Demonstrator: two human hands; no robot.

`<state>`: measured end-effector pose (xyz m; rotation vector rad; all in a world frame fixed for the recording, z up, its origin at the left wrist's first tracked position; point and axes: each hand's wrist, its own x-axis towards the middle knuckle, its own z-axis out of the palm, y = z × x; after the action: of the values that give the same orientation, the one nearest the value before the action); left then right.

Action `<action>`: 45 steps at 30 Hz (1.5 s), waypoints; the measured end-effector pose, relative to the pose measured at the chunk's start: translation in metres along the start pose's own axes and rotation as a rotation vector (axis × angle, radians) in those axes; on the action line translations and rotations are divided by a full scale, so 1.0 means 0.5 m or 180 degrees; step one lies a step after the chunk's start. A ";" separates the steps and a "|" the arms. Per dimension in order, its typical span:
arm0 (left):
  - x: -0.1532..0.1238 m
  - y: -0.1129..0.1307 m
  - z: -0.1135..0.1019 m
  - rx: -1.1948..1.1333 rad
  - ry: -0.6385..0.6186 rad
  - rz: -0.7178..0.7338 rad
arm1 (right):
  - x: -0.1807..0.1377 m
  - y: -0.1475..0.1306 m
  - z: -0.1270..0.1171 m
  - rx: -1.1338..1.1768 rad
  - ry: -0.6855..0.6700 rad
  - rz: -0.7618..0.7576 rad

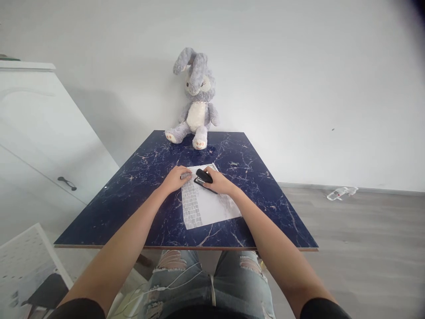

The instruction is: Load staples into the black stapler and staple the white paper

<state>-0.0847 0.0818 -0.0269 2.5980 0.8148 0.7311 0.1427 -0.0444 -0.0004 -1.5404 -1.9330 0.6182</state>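
A white sheet of paper (215, 208) lies on the dark blue tabletop. A grey block-like pattern runs down its left side. My right hand (219, 180) is closed around a black stapler (204, 176), whose front end points left over the upper part of the sheet. I cannot tell whether the stapler's jaws touch the paper. At the upper left edge of the sheet rests my left hand (175, 178), fingers stretched over the paper and thumb apart from them, just left of the stapler's front end.
A grey plush rabbit (197, 110) sits at the table's (119, 208) far edge against the wall. On the left stands a white cabinet (40, 133) with a dark handle. A small clear item (234, 164) lies right of the paper. Crumpled plastic (341, 192) is on the floor.
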 end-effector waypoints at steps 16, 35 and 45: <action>0.002 -0.004 0.014 0.0095 -0.0303 0.0103 | -0.021 0.021 -0.077 0.0413 -0.0798 -0.0454; 0.007 -0.022 0.027 0.0108 0.0047 -0.0069 | -0.054 0.049 -0.161 -0.1405 0.0062 0.1246; -0.003 0.083 0.063 0.0049 -0.0969 0.0682 | -0.053 0.023 -0.148 -0.0699 -0.0593 0.0096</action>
<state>-0.0501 0.0437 -0.0350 2.7445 0.4588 0.3665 0.2066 -0.0675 0.0411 -1.7000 -2.1820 0.5965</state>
